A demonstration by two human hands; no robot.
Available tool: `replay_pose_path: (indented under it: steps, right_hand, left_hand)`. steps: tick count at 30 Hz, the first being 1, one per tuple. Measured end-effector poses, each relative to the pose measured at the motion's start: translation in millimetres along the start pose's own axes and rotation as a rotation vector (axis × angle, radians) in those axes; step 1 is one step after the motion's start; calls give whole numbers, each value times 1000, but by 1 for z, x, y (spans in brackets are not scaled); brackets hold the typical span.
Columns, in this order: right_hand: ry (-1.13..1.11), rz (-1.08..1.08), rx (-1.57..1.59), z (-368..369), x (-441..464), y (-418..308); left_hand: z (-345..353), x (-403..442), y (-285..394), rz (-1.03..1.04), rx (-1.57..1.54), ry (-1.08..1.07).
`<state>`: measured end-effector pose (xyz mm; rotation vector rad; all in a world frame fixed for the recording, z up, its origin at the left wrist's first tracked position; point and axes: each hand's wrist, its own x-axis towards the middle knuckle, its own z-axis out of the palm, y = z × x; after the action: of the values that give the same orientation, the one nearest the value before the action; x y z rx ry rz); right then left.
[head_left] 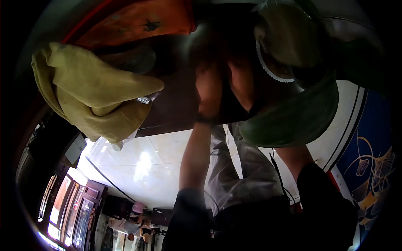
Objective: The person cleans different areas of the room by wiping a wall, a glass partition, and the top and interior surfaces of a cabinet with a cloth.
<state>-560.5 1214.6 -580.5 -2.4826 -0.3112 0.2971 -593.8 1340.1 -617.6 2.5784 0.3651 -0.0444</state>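
Observation:
Both of my arms reach forward over a dark table [167, 96]. My left hand [208, 81] is over the tabletop, a dark band at its wrist; its fingers fade into shadow. Close beside it on the right, my right hand [241, 81] also points away from me, fingers blurred and dark. What either hand holds, if anything, cannot be made out. A green translucent rounded object [293, 119] covers part of my right forearm. To the left of my hands lies a crumpled yellow-green cloth [92, 83], with clear plastic [145, 100] showing under its edge.
An orange cloth or bag [138, 25] lies at the far left. A brownish rounded thing [289, 35] and a white scalloped rim [267, 69] are at the upper right. Beyond the table show a pale tiled floor [163, 154], a blue patterned rug [368, 167] and distant people [133, 224].

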Motion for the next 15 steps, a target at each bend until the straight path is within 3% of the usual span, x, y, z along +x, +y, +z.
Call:
replay_pose_path:
  steps: [1,3,5,8,11,15]
  right_hand:
    - [14,-44,-123,1,-19,0]
    - [-150,48,9,5,-59,-7]
    - [-94,-198,135,0,-89,-21]
    - [-203,-157,271,21,-125,-38]
    - [-203,-178,202,39,-125,-59]
    - [-137,-232,252,41,-82,-77]
  left_hand:
    - [-38,-20,28,-139,-121,-104]
    - [-51,-62,27,-206,-110,-166]
    - [-40,-113,-3,243,174,31]
    - [-67,-158,-2,-288,-41,-49]
    - [-85,-167,-21,-347,-134,-110]
    - [-82,-134,-39,-288,-58,74]
